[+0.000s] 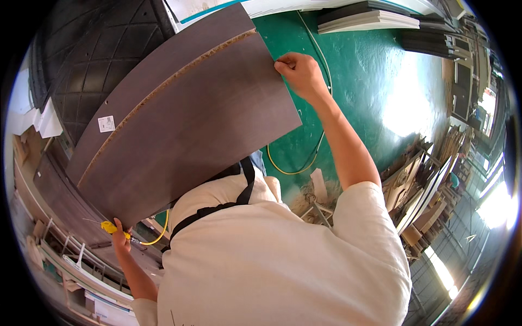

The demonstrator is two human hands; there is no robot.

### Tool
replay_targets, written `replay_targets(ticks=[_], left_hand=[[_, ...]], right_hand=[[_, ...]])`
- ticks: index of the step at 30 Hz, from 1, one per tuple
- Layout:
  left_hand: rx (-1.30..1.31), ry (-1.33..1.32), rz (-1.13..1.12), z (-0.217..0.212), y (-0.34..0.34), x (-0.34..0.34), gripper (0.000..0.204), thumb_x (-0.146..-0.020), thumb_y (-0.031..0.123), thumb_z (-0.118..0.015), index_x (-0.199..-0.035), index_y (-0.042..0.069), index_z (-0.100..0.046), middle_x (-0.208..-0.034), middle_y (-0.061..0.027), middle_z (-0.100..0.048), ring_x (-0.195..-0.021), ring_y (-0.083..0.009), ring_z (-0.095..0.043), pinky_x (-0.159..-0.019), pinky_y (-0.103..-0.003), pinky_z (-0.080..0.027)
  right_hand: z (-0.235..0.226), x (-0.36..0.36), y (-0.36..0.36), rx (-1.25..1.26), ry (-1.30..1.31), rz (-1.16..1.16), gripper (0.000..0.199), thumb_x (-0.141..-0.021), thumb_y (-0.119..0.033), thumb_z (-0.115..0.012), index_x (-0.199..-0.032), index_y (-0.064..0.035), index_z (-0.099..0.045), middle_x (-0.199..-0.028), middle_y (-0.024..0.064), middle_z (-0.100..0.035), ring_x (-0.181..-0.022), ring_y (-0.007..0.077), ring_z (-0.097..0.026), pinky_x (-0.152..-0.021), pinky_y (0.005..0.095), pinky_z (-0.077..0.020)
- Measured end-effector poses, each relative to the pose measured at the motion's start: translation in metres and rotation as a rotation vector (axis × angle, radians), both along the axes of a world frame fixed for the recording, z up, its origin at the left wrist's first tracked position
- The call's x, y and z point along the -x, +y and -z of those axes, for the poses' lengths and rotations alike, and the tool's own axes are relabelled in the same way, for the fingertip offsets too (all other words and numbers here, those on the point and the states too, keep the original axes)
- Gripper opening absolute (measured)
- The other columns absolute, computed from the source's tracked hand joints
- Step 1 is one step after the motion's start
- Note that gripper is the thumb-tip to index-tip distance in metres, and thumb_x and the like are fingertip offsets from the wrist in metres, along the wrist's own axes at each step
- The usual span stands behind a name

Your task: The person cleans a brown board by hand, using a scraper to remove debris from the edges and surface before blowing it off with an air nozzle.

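My right hand (298, 71) pinches the far right edge of a large dark brown board (190, 136), which is lifted and tilted in front of me. A second dark board (163, 60) lies right behind it, with a raw chipboard edge between them and a white sticker (106, 123) on it. Down at the lower left, my left hand (120, 242) sits at the board's near corner. It grips a small yellow tool (111, 228) joined to a yellow hose. My cream shirt and black apron straps fill the lower middle.
A green floor (370, 70) lies beyond, with a yellow hose (296, 165) looping across it. Stacks of grey and black panels (375, 19) stand at the top right. Wood offcuts and frames (424, 185) crowd the right side. A black quilted surface (92, 49) is at the upper left.
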State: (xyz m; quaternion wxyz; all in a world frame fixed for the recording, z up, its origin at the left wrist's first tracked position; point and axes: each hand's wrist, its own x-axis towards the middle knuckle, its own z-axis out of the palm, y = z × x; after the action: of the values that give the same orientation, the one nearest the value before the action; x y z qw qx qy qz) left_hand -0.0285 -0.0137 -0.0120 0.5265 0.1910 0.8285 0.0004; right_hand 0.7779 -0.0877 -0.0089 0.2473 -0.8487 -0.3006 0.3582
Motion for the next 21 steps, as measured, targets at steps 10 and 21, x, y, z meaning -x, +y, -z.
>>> replay_targets(ticks=[10,21], left_hand=[[-0.205,0.151,0.015,0.015,-0.015,-0.014,0.063,-0.091,0.061,-0.072,-0.114,0.003,-0.065,-0.088,-0.0013,-0.067,-0.067,-0.0139,-0.062,-0.055,-0.028,-0.048],[-0.633,-0.026,-0.08,-0.001,-0.027,-0.015,0.059,-0.1,0.038,-0.071,-0.144,0.001,-0.058,-0.114,-0.0031,-0.066,-0.092,-0.0111,-0.059,-0.072,-0.027,-0.048]], right_hand=[[-0.016,0.029,-0.105,0.112,-0.018,0.112,0.029,-0.093,-0.026,-0.068,-0.108,-0.0023,-0.074,-0.099,0.0136,-0.076,-0.088,0.0291,-0.071,-0.081,0.04,-0.0557],[0.003,0.069,-0.154,-0.251,0.228,0.324,0.033,-0.102,-0.02,-0.065,-0.127,0.0013,-0.066,-0.111,0.0028,-0.069,-0.098,0.0118,-0.061,-0.087,0.028,-0.049]])
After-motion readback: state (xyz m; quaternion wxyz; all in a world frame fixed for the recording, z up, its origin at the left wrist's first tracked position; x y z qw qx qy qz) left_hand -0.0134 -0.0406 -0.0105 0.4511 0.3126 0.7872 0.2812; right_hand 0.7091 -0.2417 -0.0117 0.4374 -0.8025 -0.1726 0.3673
